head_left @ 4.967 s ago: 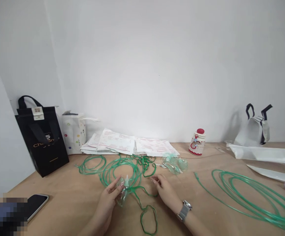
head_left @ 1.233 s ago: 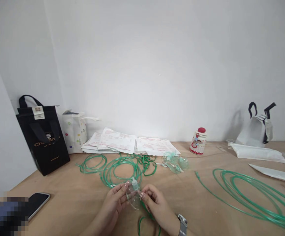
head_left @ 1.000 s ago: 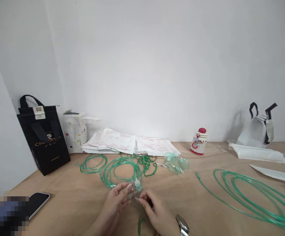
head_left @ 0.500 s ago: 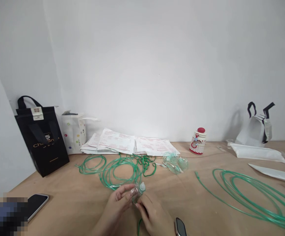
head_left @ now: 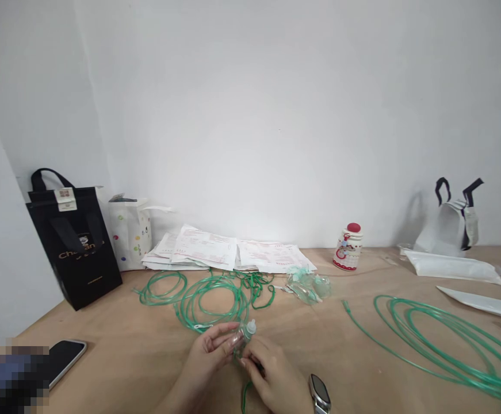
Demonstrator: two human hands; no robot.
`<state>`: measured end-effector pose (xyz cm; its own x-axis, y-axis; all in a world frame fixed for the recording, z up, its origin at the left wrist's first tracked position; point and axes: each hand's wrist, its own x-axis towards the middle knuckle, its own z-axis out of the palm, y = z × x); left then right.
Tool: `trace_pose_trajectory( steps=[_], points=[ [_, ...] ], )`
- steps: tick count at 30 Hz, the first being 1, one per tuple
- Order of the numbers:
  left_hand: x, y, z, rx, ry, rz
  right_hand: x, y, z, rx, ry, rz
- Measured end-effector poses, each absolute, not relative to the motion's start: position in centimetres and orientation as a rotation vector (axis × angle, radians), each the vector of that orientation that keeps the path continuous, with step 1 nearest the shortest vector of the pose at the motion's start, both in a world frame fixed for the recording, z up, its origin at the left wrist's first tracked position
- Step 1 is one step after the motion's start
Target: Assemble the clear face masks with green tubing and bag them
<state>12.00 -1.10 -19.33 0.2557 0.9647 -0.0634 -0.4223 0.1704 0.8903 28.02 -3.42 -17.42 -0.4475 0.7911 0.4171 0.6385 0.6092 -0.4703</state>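
My left hand (head_left: pixel 216 345) is closed round the side of a small clear plastic oxygen mask (head_left: pixel 242 338), which has a whitish connector at its tip pointing up and right. Against the mask's right lower side, the fingers of my right hand (head_left: pixel 264 363) are pinched together; the exact spot they grip is partly hidden. A green elastic strap (head_left: pixel 245 397) hangs below the hands. Just beyond them lies a coil of green tubing (head_left: pixel 181 299), and other clear masks (head_left: pixel 306 286) rest in a pile with green straps (head_left: pixel 255 282) beside them.
White printed packets (head_left: pixel 207 247) lie along the wall. A black bag (head_left: pixel 77 259) and dotted white bag (head_left: pixel 129 236) stand left, near a phone (head_left: pixel 67 356). A bottle (head_left: pixel 347 248) stands at the back. Another tubing coil (head_left: pixel 440 339) and white wrappers (head_left: pixel 452 268) lie right.
The mask has tilted slightly, its connector shifting a little up and right. My right hand and its watch have moved slightly right. The things on the table have stayed in place.
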Motion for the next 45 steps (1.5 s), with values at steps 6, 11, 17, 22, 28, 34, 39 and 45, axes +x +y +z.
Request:
trace_pose_trajectory(
  steps=[6,11,17,22,28,34,39,45],
  points=[
    [11.9,-1.3,-18.9,0.911,0.764,1.119,27.9,-3.4,-17.7,-1.131,-2.231,0.294],
    [12.0,-1.7,-18.7,0.939,0.775,1.102,28.0,-3.4,-18.0,-1.116,-2.250,0.239],
    [12.3,-1.9,-18.8,1.014,0.763,1.058,28.1,-3.5,-18.0,-1.057,-2.304,0.069],
    [12.3,-1.8,-18.5,1.126,0.698,1.067,28.3,-3.4,-17.7,-1.045,-2.300,0.067],
    [12.3,-1.7,-19.2,1.228,0.689,1.091,28.3,-3.0,-18.4,-1.067,-2.256,0.037],
    [12.2,-1.6,-19.1,1.339,0.745,1.098,28.3,-2.8,-18.7,-1.038,-2.225,-0.013],
    [12.0,-1.8,-18.4,1.365,0.818,1.147,28.1,-3.1,-18.6,-0.964,-2.207,-0.103],
    [11.9,-1.3,-18.8,1.154,0.868,1.180,27.6,-3.3,-18.4,-0.902,-2.108,-0.365]
  ],
)
